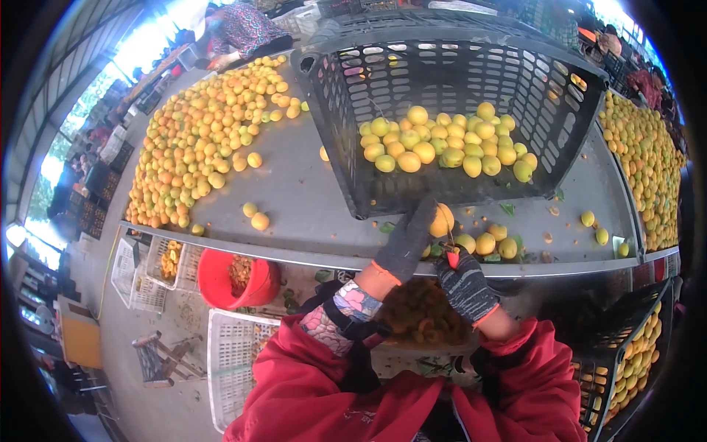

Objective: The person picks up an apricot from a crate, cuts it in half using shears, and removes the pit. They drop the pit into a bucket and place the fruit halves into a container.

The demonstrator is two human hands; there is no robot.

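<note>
My left hand, in a dark grey glove, is closed around a yellow-orange apricot over the table's near edge. Close below it, my right hand, in a striped grey glove, grips a small pitting tool with a red handle. A thin dark part of that tool reaches up to the apricot. Several loose apricots lie on the metal table just beyond my right hand. Past both hands a black plastic crate lies on its side, its open face toward me, with a pile of apricots inside.
A large heap of apricots covers the left of the metal table; another heap lies at right. Below the edge stand a red bucket, white baskets and a filled black crate. Another person leans over at the far left.
</note>
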